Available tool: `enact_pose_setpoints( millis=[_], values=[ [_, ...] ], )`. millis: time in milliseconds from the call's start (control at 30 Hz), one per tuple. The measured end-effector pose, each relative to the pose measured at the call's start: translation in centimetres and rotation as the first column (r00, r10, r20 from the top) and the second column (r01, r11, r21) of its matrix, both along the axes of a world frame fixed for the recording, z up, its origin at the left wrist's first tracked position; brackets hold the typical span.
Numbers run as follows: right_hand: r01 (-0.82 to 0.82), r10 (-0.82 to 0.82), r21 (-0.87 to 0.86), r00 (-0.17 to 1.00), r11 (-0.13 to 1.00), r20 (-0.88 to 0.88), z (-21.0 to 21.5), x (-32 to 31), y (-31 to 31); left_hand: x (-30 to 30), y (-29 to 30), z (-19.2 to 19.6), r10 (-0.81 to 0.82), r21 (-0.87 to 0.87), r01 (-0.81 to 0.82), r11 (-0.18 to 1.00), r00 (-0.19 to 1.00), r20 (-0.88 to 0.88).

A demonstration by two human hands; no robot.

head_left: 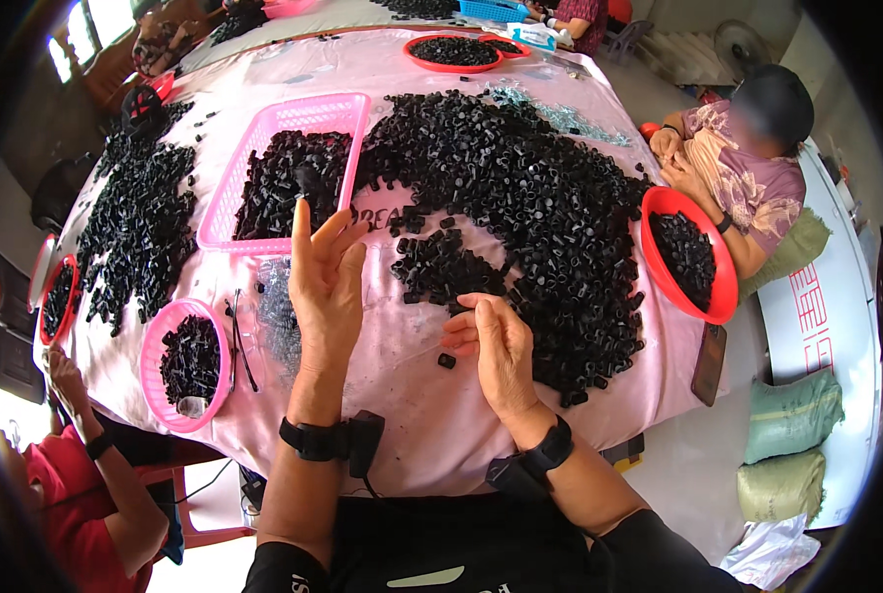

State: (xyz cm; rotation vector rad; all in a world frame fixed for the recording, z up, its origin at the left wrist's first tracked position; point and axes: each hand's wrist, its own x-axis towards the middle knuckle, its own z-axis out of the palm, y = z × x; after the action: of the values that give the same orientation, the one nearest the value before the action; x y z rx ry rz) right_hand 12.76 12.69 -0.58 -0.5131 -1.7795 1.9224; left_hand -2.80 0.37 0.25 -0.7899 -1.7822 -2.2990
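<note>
My left hand point(329, 282) is raised over the near edge of a pink lattice basket point(214, 212), fingers stretched out and apart, nothing seen in them. A small grey blur shows above its index fingertip, too smeared to name. Inside the basket lies a heap of small black plastic pieces point(288, 178). My right hand point(503, 356) hovers just in front of a small cluster of black pieces point(446, 267), its fingers loosely bent and apart, holding nothing that I can see. One loose black piece point(446, 361) lies on the pink cloth beside its fingers.
A big pile of hollow black caps point(540, 198) spreads across the pink-covered table point(412, 395). Left are a round pink basket point(152, 371), tweezers point(236, 341) and clear small parts point(279, 306). Right are a red bowl point(728, 292), a phone point(709, 366) and a seated person point(743, 158).
</note>
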Motion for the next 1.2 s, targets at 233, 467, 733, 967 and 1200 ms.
enact_pose_setpoints(
  millis=[233, 467, 733, 967, 1200],
  values=[
    [0.025, -0.024, 0.099, 1.0, 0.995, -0.008, 0.0, 0.0, 0.2, 0.5, -0.6, -0.4, -0.07, -0.203, 0.083, 0.976, 0.995, 0.067],
    [0.156, -0.152, 0.064, 0.986, 0.986, -0.068, -0.6, 0.0, 0.5, 2.2, -0.3, 0.0, -0.217, -0.625, 0.053, 0.779, 0.957, -0.19],
    [0.046, -0.029, 0.423, 0.999, 0.905, -0.046, -0.4, 0.0, -0.1, 1.7, -0.6, -1.5, -0.169, -0.67, -0.078, 0.738, 0.94, -0.296],
    [-0.218, 0.119, 0.784, 0.976, 0.582, 0.184, 0.5, 0.6, 0.1, 1.9, -0.3, -0.6, -0.151, -0.649, 0.001, 0.761, 0.973, -0.177],
    [-0.041, 0.055, 0.713, 0.998, 0.7, 0.003, -0.9, 0.1, 0.4, 2.2, 0.1, -0.4, -0.346, -0.54, 0.21, 0.815, 0.924, -0.161]
  ],
)
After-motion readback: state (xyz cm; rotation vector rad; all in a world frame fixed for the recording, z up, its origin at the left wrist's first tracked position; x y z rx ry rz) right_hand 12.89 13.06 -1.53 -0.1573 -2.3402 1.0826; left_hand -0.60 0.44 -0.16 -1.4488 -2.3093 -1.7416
